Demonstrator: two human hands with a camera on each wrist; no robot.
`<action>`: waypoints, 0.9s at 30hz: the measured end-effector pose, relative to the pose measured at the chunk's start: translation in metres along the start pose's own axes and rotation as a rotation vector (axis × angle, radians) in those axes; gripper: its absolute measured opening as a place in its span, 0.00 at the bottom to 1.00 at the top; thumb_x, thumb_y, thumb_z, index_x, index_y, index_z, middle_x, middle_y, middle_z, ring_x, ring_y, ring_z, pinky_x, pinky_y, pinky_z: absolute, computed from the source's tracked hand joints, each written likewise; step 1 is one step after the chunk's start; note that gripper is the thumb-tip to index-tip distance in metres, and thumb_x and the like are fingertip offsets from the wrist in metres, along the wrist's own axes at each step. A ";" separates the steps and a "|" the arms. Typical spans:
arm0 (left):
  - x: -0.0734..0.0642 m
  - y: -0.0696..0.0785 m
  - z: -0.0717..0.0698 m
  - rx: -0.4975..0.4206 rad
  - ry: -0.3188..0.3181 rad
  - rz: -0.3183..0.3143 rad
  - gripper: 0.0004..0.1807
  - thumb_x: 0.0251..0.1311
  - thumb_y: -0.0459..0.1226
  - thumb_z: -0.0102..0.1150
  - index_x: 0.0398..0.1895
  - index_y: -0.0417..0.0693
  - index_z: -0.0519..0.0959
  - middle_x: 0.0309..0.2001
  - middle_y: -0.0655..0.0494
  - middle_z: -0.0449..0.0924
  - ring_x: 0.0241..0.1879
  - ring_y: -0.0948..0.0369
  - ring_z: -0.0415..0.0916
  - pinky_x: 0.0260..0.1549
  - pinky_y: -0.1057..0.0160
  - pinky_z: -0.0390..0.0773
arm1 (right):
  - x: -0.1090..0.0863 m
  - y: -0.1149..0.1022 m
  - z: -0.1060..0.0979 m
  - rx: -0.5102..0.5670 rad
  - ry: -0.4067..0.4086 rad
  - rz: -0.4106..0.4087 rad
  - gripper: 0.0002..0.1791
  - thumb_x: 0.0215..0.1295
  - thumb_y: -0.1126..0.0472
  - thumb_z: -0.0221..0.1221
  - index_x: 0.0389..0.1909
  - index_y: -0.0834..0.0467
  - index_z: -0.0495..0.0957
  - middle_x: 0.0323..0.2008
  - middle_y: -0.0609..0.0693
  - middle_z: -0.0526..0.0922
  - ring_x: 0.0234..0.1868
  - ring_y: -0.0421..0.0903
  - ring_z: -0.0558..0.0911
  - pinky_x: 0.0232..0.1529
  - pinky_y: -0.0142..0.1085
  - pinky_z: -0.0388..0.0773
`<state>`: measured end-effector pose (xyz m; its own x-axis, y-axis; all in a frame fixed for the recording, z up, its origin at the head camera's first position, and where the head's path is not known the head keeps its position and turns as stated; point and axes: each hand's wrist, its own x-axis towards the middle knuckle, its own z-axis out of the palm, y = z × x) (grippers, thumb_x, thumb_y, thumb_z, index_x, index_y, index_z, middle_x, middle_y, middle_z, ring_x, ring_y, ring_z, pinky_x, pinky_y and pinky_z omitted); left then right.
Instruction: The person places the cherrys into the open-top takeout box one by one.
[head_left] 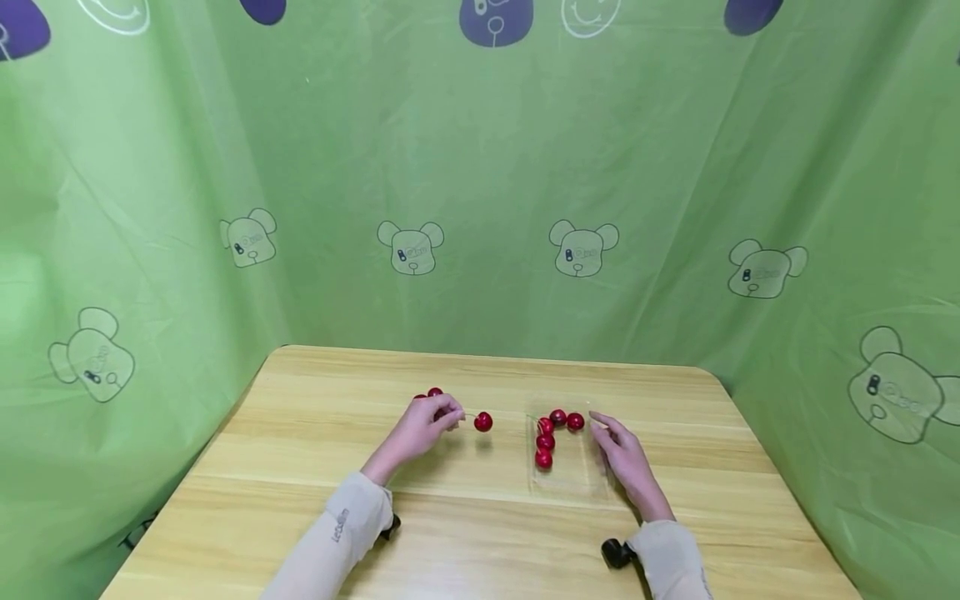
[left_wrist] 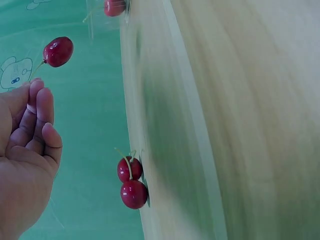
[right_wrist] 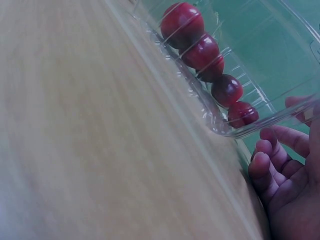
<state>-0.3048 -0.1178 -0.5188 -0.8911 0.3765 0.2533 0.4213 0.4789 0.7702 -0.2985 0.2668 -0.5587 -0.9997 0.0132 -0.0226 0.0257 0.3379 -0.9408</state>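
My left hand (head_left: 422,427) pinches the stem of a red cherry (head_left: 483,422), which hangs above the table just beyond the fingertips. In the left wrist view this cherry (left_wrist: 58,51) is clear of everything else. At the right, a clear plastic container (head_left: 573,483) holds several cherries (head_left: 545,442), mostly along its left side and far end. My right hand (head_left: 630,467) grips the container's right rim, the thumb at the edge and the other fingers curled outside the wall. Two more cherries (left_wrist: 133,194) with stems lie on the table, partly hidden behind the left hand in the head view.
The wooden table (head_left: 465,542) has a rounded far edge. Green curtain (head_left: 487,308) with bear prints surrounds it at the back and sides. A black wrist device (head_left: 617,553) sits below the right sleeve.
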 end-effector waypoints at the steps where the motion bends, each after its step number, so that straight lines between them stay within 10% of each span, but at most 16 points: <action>1: 0.000 0.001 0.001 -0.002 -0.001 0.002 0.07 0.74 0.39 0.58 0.41 0.47 0.84 0.32 0.58 0.84 0.33 0.64 0.79 0.34 0.68 0.81 | 0.002 0.004 0.000 0.000 0.005 -0.004 0.28 0.81 0.51 0.53 0.74 0.61 0.68 0.32 0.56 0.75 0.24 0.43 0.74 0.28 0.36 0.76; 17: 0.002 0.015 0.019 -0.081 -0.039 0.002 0.08 0.73 0.41 0.60 0.43 0.47 0.84 0.37 0.46 0.86 0.37 0.51 0.83 0.35 0.68 0.82 | -0.009 -0.014 -0.001 0.000 -0.015 0.001 0.26 0.81 0.56 0.52 0.73 0.65 0.68 0.32 0.59 0.75 0.25 0.47 0.75 0.28 0.37 0.76; 27: 0.006 0.030 0.033 -0.096 -0.068 0.037 0.07 0.73 0.42 0.60 0.43 0.50 0.84 0.37 0.49 0.87 0.35 0.61 0.82 0.35 0.67 0.83 | -0.014 -0.021 -0.001 0.008 -0.027 -0.016 0.27 0.82 0.56 0.52 0.73 0.65 0.67 0.32 0.59 0.75 0.23 0.47 0.74 0.26 0.37 0.76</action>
<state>-0.2917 -0.0750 -0.5135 -0.8604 0.4469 0.2449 0.4327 0.3868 0.8144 -0.2850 0.2601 -0.5381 -0.9997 -0.0173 -0.0168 0.0102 0.3299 -0.9440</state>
